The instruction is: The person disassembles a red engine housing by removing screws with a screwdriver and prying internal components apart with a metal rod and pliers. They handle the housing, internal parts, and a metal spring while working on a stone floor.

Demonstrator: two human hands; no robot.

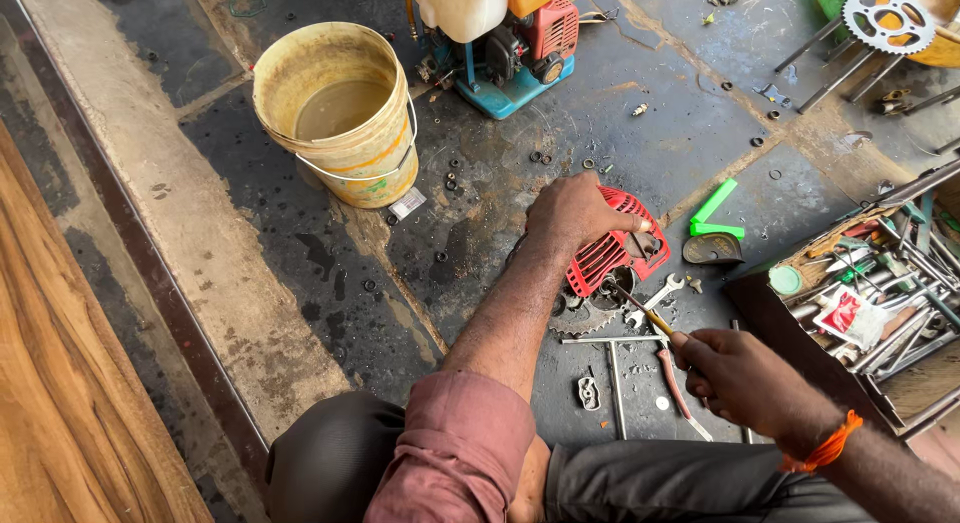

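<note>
Seen from above, seated on a stained workshop floor (300,283). Nearest, right hand (745,378) closed around a yellow-handled screwdriver (640,308), tip angled into the dark engine part (605,293), apparently to work a fastener. Just beyond, left hand (575,211) pressed on the red plastic cover (610,248), seemingly steadying it. Right, an open toolbox (870,313). Farther left, a yellow bucket (340,108) of murky water; far centre, a small engine (510,43).

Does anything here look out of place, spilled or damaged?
Yes. Small washers and nuts lie scattered over the floor near the bucket, and dark wet patches stain it. The left hand holds down a red cover.
</note>
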